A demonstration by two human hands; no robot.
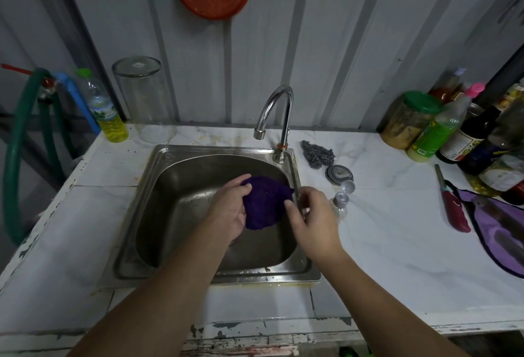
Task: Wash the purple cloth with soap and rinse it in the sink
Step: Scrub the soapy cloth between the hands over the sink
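A dark purple cloth [265, 203], bunched into a ball, is held above the right half of the steel sink [198, 149]. My left hand [228, 210] grips the cloth from the left, fingers curled over its top. My right hand [313, 215] hovers at the cloth's right edge over the sink rim, fingers loosely curled and the thumb next to the cloth. A small clear soap bottle [340, 205] with a grey flip cap stands on the counter just right of that hand. No water shows at the chrome tap [273, 110].
Right of the sink lie a steel scourer [317, 154], a round metal lid [339, 174], a red lighter [453, 209] and a purple bag [499, 232]. Jars and sauce bottles [453, 127] crowd the back right. A yellow-liquid bottle [106, 113] and a clear jar [144, 98] stand back left.
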